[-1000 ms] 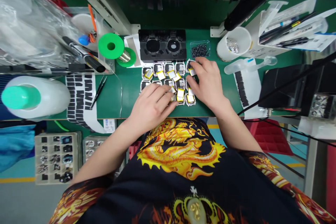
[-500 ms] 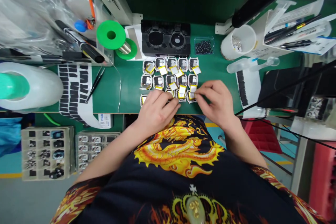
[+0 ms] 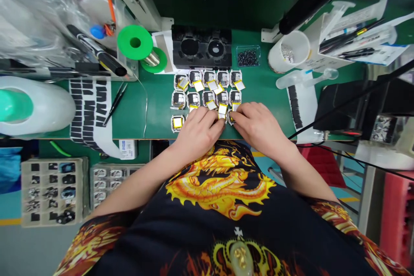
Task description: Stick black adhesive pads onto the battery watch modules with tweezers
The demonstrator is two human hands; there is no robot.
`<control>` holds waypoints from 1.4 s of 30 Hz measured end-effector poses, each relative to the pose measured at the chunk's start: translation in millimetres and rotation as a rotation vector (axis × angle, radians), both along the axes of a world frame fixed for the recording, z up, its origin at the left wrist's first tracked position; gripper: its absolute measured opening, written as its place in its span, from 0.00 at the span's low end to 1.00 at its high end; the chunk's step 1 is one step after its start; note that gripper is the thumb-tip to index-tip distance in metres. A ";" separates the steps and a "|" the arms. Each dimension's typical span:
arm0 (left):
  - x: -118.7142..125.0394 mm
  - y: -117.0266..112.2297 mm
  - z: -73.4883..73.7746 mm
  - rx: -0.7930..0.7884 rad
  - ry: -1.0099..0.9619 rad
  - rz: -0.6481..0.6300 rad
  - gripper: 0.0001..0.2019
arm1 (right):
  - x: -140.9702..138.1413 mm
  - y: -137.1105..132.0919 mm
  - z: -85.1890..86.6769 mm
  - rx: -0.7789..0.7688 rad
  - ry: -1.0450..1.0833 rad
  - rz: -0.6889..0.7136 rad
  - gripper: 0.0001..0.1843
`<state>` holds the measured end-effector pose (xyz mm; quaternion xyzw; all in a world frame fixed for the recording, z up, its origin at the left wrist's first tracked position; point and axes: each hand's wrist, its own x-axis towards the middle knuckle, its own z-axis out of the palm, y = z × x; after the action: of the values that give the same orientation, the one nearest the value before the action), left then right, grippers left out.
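Several small white watch cases (image 3: pixel 178 100) lie in rows on the green bench, with circuit boards inside and silver, yellow-edged batteries (image 3: pixel 211 104) on or beside them. My left hand (image 3: pixel 199 131) rests over the front row, fingers bent together, hiding some cases; its fingertips are by a case with a battery (image 3: pixel 222 114), and what they hold is hidden. At the right end of that row, my right hand (image 3: pixel 258 126) has its fingers closed on the edge of a watch case (image 3: pixel 230 117), mostly covered by the fingers.
Behind the rows stand a black fixture (image 3: pixel 202 47) and a clear tray of tiny black parts (image 3: pixel 248 56). A green solder spool (image 3: pixel 135 43), tweezers (image 3: pixel 115 104) and a white bottle (image 3: pixel 48 105) are at left. On the right are a white cup (image 3: pixel 289 51) and a dropper (image 3: pixel 307 78).
My right hand has moved left and lower onto the end watch case, away from its battery. My left hand has shifted slightly right, uncovering the front-left case. The view has shifted slightly.
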<state>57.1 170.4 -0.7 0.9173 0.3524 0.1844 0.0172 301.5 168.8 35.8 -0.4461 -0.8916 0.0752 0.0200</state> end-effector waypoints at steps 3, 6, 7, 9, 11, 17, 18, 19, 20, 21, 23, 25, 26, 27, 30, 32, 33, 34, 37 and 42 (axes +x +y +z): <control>-0.9 -1.9 -1.2 -0.007 -0.017 0.013 0.05 | -3.0 1.4 1.3 0.006 -0.026 0.012 0.12; -2.1 -2.7 -4.0 0.004 -0.040 0.011 0.03 | -5.2 0.4 -1.7 0.010 -0.023 -0.011 0.12; -2.3 -2.7 -4.9 0.004 -0.042 0.001 0.03 | -5.7 -0.2 -2.5 0.004 -0.017 -0.020 0.12; -2.3 -2.8 -6.3 0.000 -0.043 -0.013 0.03 | -6.7 -1.5 -3.2 -0.011 -0.009 -0.027 0.12; -1.9 -3.4 -6.6 -0.014 -0.042 -0.014 0.04 | -7.5 -3.3 -2.6 -0.024 -0.007 -0.023 0.12; -3.1 -9.3 -4.3 -0.094 -0.074 -0.054 0.04 | -5.0 -10.1 -1.8 -0.090 0.060 -0.038 0.11; -3.6 -9.9 -3.6 -0.100 -0.084 -0.049 0.04 | -3.9 -10.6 -2.2 -0.098 0.072 -0.042 0.11; -4.2 -10.1 -2.8 -0.104 -0.089 -0.037 0.03 | -2.8 -10.7 -2.6 -0.105 0.079 -0.045 0.10; -4.6 -9.9 -1.7 -0.107 -0.089 -0.018 0.05 | -1.8 -10.6 -2.9 -0.109 0.083 -0.049 0.10; -4.9 -9.3 -0.4 -0.112 -0.082 0.006 0.07 | -1.1 -10.0 -3.2 -0.114 0.081 -0.054 0.10; -4.9 -7.3 3.0 -0.136 -0.049 0.043 0.12 | -0.6 -8.2 -3.6 -0.124 0.075 -0.061 0.10; -3.8 -4.6 7.3 -0.178 -0.006 0.055 0.13 | -1.0 -5.6 -3.8 -0.142 0.080 -0.064 0.10; -2.8 -3.2 9.7 -0.200 0.015 0.056 0.14 | -1.3 -4.1 -3.8 -0.154 0.085 -0.064 0.10; -1.4 -1.8 12.3 -0.219 0.037 0.056 0.13 | -1.7 -2.6 -3.8 -0.170 0.092 -0.065 0.10; 3.4 2.5 19.7 -0.263 0.093 0.069 0.14 | -2.5 1.6 -3.4 -0.221 0.112 -0.071 0.10; 6.5 5.5 23.8 -0.296 0.120 0.072 0.13 | -2.9 3.8 -3.0 -0.246 0.126 -0.076 0.09; 7.7 7.0 25.3 -0.310 0.130 0.071 0.14 | -3.0 4.8 -2.8 -0.254 0.133 -0.077 0.09; 8.9 8.2 26.3 -0.321 0.137 0.072 0.14 | -3.1 5.7 -2.6 -0.259 0.139 -0.078 0.09; 11.5 10.5 27.0 -0.326 0.148 0.080 0.14 | -3.0 7.7 -2.1 -0.263 0.158 -0.072 0.08; 14.6 11.0 23.1 -0.298 0.118 0.085 0.07 | -2.1 10.3 -0.1 -0.280 0.203 -0.066 0.09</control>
<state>71.7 181.4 22.4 0.8981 0.4148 0.0763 0.1245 299.4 179.1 35.7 -0.4635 -0.8508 0.2426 0.0499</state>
